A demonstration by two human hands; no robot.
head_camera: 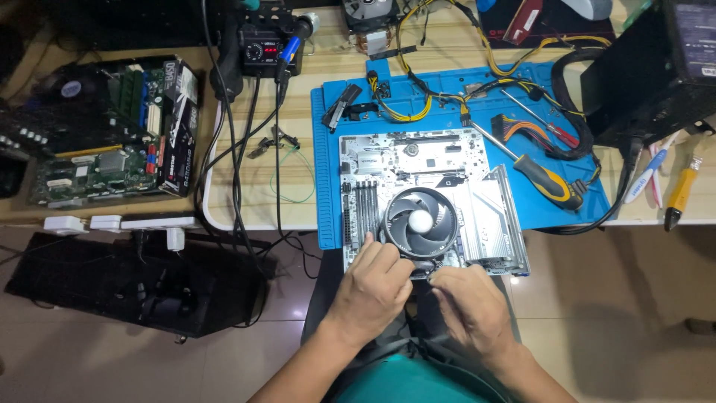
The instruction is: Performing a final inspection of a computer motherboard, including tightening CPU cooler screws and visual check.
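Both hands work the near edge of the cooler (419, 222): left hand (371, 287) pinches at its rim, right hand (466, 298) curls fingers narrow just beside. Cooler sits on the white motherboard (388, 160), centre frame, over the blue mat (328, 149); screwdriver (538, 175) lies right.

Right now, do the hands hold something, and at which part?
Both hands pinch at the near rim of the round cooler fan on the white motherboard; the exact hold is hidden.
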